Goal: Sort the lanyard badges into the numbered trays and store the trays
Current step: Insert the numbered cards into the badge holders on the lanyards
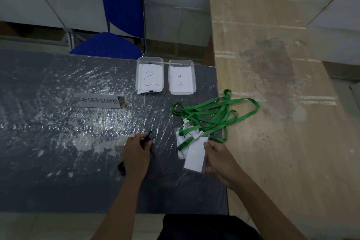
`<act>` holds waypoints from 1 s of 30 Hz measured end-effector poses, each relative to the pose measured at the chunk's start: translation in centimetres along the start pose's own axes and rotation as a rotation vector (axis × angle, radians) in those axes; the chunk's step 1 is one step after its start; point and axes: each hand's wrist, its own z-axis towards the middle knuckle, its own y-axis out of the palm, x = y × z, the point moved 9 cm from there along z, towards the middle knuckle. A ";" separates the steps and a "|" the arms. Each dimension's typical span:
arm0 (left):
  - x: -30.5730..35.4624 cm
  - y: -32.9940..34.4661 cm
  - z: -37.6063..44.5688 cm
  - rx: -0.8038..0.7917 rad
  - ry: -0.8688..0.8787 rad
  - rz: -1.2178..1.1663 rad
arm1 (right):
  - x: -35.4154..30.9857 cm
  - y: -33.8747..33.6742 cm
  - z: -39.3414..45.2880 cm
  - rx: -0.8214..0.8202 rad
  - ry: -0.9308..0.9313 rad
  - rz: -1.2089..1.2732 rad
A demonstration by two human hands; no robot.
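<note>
While the left hand (136,154) curls around a black marker (146,139) over the dark grey table (58,142), the right hand (218,159) pinches the near right edge of a white badge card in a clear sleeve (194,157), thumb on top and fingers bent beneath it. That card lies at the front of a small heap of badges (182,142) near the table's right edge, their green lanyards (212,112) tangled together and looping over onto the neighbouring light wooden tabletop (272,103). At the far edge of the grey table two clear plastic trays stand side by side, just apart: the tray marked 2 (149,75) on the left and the tray marked 1 (182,77) on the right, each with a white paper bearing its number. To the left of the trays lies a grey handwritten label strip (98,100). A blue chair (116,25) stands behind the table, against the tiled floor.
</note>
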 end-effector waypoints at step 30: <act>-0.4 0.2 -3.5 -0.181 -0.445 -0.596 | 2.0 -1.5 6.3 0.225 -0.122 -0.564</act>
